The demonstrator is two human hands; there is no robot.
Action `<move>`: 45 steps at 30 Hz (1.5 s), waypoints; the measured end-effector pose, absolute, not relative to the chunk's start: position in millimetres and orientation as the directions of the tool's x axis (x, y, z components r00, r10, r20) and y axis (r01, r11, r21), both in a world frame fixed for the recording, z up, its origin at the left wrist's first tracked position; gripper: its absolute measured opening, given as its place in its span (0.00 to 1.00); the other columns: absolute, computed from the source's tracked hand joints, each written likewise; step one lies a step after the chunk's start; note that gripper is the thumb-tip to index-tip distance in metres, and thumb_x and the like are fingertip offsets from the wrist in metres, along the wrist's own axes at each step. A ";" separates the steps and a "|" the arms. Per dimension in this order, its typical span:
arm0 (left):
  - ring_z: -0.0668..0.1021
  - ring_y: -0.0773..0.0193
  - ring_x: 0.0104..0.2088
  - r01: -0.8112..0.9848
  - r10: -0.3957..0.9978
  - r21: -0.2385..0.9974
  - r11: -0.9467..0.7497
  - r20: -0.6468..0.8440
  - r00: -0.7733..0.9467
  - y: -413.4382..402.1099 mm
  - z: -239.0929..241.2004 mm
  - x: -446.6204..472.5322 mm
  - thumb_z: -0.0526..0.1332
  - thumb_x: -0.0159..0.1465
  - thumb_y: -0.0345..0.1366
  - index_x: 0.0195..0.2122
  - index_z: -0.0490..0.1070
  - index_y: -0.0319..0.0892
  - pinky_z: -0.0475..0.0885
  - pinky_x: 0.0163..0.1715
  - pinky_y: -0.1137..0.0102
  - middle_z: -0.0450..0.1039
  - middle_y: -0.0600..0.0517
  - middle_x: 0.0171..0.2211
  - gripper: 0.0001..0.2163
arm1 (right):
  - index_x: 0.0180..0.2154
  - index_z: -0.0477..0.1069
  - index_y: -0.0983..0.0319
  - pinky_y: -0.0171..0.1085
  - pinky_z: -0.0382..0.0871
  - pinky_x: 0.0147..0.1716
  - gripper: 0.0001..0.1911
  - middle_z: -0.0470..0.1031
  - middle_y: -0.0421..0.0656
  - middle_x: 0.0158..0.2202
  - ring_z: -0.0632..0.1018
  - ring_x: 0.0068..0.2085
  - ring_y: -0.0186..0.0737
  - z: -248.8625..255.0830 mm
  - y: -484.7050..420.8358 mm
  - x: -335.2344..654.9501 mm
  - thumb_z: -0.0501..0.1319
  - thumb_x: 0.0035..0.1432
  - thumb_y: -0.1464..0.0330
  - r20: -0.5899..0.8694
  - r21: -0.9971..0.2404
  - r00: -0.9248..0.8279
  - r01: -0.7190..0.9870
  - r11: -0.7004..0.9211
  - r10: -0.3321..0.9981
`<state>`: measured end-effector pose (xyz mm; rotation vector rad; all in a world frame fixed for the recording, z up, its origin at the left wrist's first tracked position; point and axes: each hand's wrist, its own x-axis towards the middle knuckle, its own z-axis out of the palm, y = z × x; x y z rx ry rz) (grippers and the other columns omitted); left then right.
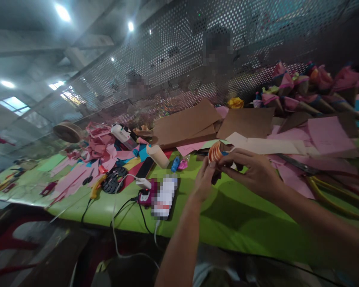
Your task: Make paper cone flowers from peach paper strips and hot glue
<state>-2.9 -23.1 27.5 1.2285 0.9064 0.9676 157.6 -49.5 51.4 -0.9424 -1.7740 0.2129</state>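
Over the green tabletop (221,223), both hands meet around a small curled orange paper piece (215,152) with pale stripes. It looks like a rolled paper flower. My left hand (207,177) grips it from below, the thumb pressed against its lower side. From the right, the bent fingers of my right hand (242,165) close on its edge, near a small bit of blue. Part of the piece is hidden behind the fingers. A phone (165,197) lies to the left of my left hand. Scissors (311,171) with yellow and red handles lie right of my right hand.
Brown cardboard sheets (185,123) and pink paper (329,137) lie toward the back. Wrapped paper flowers (302,87) stand at the back right. A power socket (146,195), cables, a yellow glue gun (98,186) and black tape (114,179) sit left. Behind rises a perforated metal screen (173,59).
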 end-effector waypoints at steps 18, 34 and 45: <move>0.62 0.71 0.21 -0.107 0.914 0.992 0.070 -0.021 0.405 -22.6 24.5 -4.1 0.61 0.59 0.65 0.42 0.63 0.43 0.54 0.22 0.73 0.60 0.60 0.21 0.28 | 0.35 0.75 0.56 0.36 0.72 0.29 0.07 0.79 0.42 0.31 0.79 0.30 0.39 49.8 -51.2 156.5 0.62 0.62 0.74 0.765 -0.453 -0.152 0.564 0.691 0.625; 0.58 0.72 0.23 -0.111 0.919 0.994 -0.003 0.046 0.391 -24.2 29.1 -5.2 0.65 0.61 0.54 0.46 0.67 0.42 0.54 0.24 0.73 0.57 0.60 0.23 0.22 | 0.34 0.73 0.58 0.38 0.69 0.31 0.07 0.80 0.43 0.31 0.79 0.32 0.41 44.9 -48.5 156.5 0.59 0.63 0.74 0.774 -0.302 -0.217 0.699 0.649 0.594; 0.63 0.70 0.26 -0.055 0.944 0.997 0.051 -0.030 0.328 -29.4 39.1 -3.1 0.65 0.62 0.56 0.43 0.71 0.43 0.60 0.26 0.74 0.63 0.57 0.26 0.21 | 0.35 0.74 0.59 0.36 0.70 0.30 0.06 0.78 0.43 0.31 0.79 0.31 0.40 45.2 -47.0 158.7 0.59 0.65 0.72 0.744 -0.392 -0.185 0.657 0.644 0.642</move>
